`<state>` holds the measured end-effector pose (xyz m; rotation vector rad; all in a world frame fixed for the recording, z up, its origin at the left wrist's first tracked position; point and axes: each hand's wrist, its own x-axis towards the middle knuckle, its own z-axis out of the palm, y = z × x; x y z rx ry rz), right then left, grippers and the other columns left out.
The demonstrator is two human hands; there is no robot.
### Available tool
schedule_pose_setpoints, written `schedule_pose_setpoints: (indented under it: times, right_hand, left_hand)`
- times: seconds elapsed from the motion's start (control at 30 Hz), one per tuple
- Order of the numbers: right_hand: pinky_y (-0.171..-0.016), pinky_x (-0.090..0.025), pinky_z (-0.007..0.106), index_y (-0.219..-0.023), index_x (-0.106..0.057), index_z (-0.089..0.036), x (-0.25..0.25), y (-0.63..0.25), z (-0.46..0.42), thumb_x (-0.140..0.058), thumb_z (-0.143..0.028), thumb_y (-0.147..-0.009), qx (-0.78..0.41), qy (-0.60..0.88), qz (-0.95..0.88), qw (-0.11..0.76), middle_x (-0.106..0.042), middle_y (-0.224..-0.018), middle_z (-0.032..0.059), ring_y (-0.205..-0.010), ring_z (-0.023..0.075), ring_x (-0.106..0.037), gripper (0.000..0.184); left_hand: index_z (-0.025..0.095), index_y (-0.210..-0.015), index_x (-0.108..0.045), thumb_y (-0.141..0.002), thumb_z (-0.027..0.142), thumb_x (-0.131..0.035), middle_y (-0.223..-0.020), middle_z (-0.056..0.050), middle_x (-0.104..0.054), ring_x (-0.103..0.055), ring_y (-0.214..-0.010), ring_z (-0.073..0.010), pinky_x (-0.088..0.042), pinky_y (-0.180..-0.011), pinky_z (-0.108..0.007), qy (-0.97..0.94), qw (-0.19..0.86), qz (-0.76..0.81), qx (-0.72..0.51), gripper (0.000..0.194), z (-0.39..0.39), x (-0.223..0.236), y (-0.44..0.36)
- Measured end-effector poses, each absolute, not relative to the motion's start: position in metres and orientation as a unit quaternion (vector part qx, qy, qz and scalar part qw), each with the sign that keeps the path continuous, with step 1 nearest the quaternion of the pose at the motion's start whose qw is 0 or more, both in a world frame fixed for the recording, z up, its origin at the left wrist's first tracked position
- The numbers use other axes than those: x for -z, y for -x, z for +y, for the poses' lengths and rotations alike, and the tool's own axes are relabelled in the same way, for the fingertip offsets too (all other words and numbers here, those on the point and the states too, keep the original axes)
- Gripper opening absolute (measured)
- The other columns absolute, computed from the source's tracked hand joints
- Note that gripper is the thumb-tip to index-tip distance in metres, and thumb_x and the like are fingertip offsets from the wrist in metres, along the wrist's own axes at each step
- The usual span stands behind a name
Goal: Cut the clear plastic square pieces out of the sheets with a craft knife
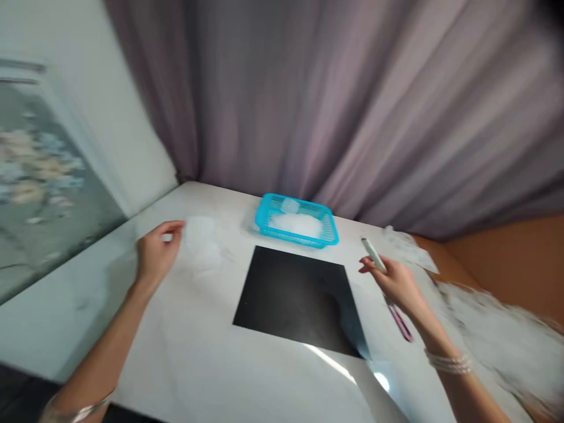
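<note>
Basket (265,207) with white stuff (300,225) lies at twelve o'clock of mat (293,294); left grip (157,248) pinches film (202,241) at ten, right grip (399,283) grasps pen (373,253) at two.

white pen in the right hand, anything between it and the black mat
Nothing visible stands between the white pen in the right hand and the black mat; the pink tool lies off that path.

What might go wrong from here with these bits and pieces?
The pale, see-through piece at the left hand's fingertips blends into the white table, so an edge might be missed. The right hand holds a white pen-like tool, which could slip if gripped loosely. A pink tool lies close to the right forearm and might get knocked.
</note>
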<state>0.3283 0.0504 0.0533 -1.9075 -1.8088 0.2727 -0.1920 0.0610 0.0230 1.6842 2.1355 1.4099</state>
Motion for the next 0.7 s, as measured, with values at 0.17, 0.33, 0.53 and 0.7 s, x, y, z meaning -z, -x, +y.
schedule_pose_setpoints:
  times: [0.17, 0.33, 0.53, 0.7]
  right_hand:
    - [-0.062, -0.040, 0.030, -0.079, -0.069, -0.021, -0.027, -0.228, 0.065, -0.045, -0.039, -0.088, -0.181, 0.592, -0.764, 0.180, -0.070, -0.069, 0.0042, -0.062, 0.0208, -0.061, 0.031]
    - [-0.056, -0.035, 0.028, -0.073, -0.065, -0.020, -0.028, -0.193, 0.062, -0.043, -0.037, -0.091, -0.218, 0.552, -0.788, 0.163, -0.060, -0.058, -0.0003, -0.053, 0.0160, -0.051, 0.033]
    - [-0.055, -0.034, 0.029, -0.069, -0.065, -0.021, -0.038, -0.189, 0.066, -0.044, -0.041, -0.091, -0.232, 0.546, -0.789, 0.162, -0.059, -0.057, 0.0004, -0.052, 0.0171, -0.050, 0.037]
    - [-0.054, -0.035, 0.029, -0.072, -0.066, -0.021, -0.056, -0.159, 0.075, -0.044, -0.044, -0.093, -0.235, 0.509, -0.801, 0.211, -0.062, -0.059, 0.0013, -0.053, 0.0181, -0.054, 0.037]
  left_hand:
    - [0.017, -0.115, -0.069, -0.080, 0.025, -0.061, -0.121, -0.011, -0.068, -0.055, -0.120, -0.0311, -0.038, -0.108, -0.042, -0.559, 0.035, 0.726, -0.400, 0.037, 0.076, -0.008, 0.201]
    - [0.010, -0.132, -0.056, -0.075, 0.032, -0.075, -0.124, -0.019, -0.063, -0.050, -0.126, -0.0379, -0.036, -0.108, -0.052, -0.524, 0.117, 0.746, -0.394, 0.063, 0.104, 0.008, 0.194]
    - [0.017, -0.122, -0.059, -0.093, 0.033, -0.061, -0.121, -0.009, -0.062, -0.063, -0.104, -0.0223, -0.053, -0.090, -0.044, -0.424, 0.250, 0.731, -0.473, 0.033, 0.135, 0.000, 0.207]
    - [0.015, -0.118, -0.060, -0.094, 0.032, -0.060, -0.110, -0.007, -0.065, -0.065, -0.089, -0.0173, -0.058, -0.075, -0.035, -0.343, 0.351, 0.634, -0.598, 0.029, 0.149, -0.041, 0.208]
